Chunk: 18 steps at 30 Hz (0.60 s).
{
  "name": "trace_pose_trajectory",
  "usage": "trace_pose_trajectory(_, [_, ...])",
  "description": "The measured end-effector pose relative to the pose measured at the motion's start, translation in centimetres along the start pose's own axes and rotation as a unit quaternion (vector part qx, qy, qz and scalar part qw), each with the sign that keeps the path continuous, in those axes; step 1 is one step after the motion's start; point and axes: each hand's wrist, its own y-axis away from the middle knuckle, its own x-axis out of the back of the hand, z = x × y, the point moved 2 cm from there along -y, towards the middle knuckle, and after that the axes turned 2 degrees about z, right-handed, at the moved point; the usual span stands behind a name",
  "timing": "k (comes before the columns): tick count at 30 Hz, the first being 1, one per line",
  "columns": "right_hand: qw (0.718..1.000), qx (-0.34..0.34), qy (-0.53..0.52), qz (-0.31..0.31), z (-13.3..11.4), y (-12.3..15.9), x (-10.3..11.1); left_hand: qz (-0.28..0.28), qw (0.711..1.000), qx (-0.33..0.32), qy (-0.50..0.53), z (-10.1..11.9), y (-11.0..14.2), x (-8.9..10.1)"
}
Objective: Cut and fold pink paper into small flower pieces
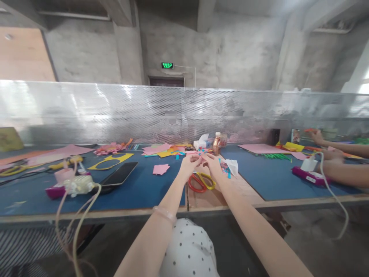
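My left hand (188, 166) and my right hand (212, 164) meet over the middle of the table, fingers pinched together. Between their fingertips is a small piece of pink paper (201, 153), largely covered by the fingers. Just below the hands lie scissors (197, 191) with red and yellow handles, their blades hidden. Blue and pink paper scraps (229, 174) and a white tissue (232, 167) are beside my right hand. To the left of my left hand sits a small stack of pink paper pieces (160, 169).
A phone (122, 175) and a purple power strip with cables (54, 192) occupy the left. Behind are a yellow sheet with round holes (127, 156), a pink paper flower (109, 148) and a bottle (216, 144). Another person's arms (343, 171) work at the right. A perforated metal screen (115, 111) spans the back.
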Motion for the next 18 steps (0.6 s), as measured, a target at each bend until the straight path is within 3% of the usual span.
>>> trace_pose_trajectory(3, [0.999, -0.023, -0.018, -0.037, -0.3, 0.12, -0.12, 0.031, 1.0, -0.004, 0.004, -0.11, -0.18, 0.21])
trace_pose_trajectory(7, [0.998, -0.031, -0.007, -0.059, -0.56, 0.17, -0.07, 0.025, 1.0, -0.012, 0.006, -0.15, -0.26, 0.39])
trace_pose_trajectory(18, [0.991, 0.025, 0.113, -0.061, -0.12, -0.25, 0.38, 0.025, 0.999, -0.013, -0.02, -0.09, -0.1, 0.49])
